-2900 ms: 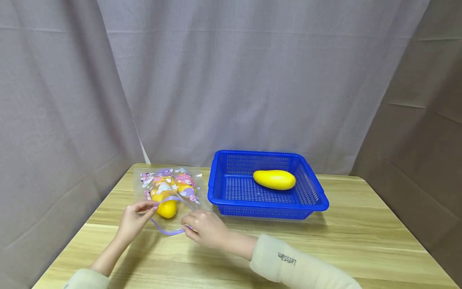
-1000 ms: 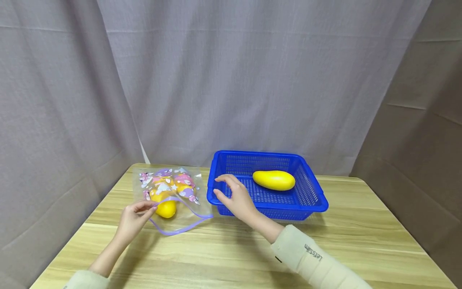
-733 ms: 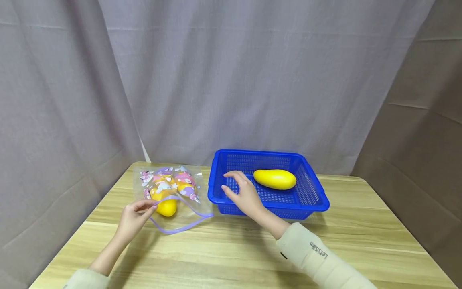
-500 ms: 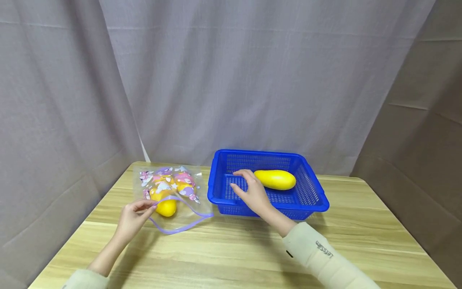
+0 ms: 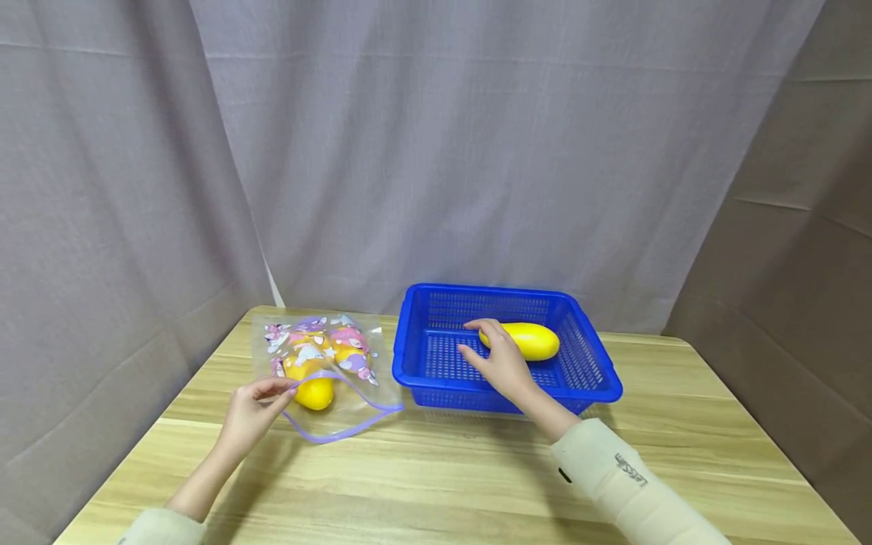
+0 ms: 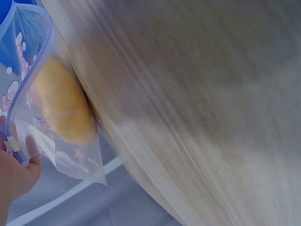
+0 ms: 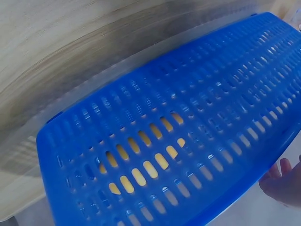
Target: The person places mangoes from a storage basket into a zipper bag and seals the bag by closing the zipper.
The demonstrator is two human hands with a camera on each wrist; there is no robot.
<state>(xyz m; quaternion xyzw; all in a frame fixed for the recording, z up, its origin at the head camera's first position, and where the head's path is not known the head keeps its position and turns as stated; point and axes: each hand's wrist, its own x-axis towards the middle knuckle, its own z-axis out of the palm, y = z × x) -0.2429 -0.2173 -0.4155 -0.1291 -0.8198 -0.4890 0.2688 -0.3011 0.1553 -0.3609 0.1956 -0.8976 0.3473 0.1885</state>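
My left hand (image 5: 250,416) pinches the purple zip edge of a clear zip bag (image 5: 361,420), near its white slider (image 6: 12,144). The bag lies on the table with its mouth parted, printed with cartoon figures. Inside it are yellow fruits (image 5: 315,393); the print partly hides them. Over the blue basket (image 5: 504,398) hovers my right hand (image 5: 506,367), thumb and fingers spread apart. It holds nothing and partly covers the left end of a long, smooth yellow fruit (image 5: 534,342), shaped like a mango. In the right wrist view, this fruit shows yellow through the basket's slots.
A wooden table (image 5: 409,484) carries the bag at left and the basket right of centre. Grey curtains (image 5: 477,151) hang behind and at both sides. The basket's raised front wall stands between the fruit and the near table edge.
My right hand has let go of the bag's zip edge and moved right, over the basket to the yellow fruit's left end. My left hand keeps its hold on the bag.
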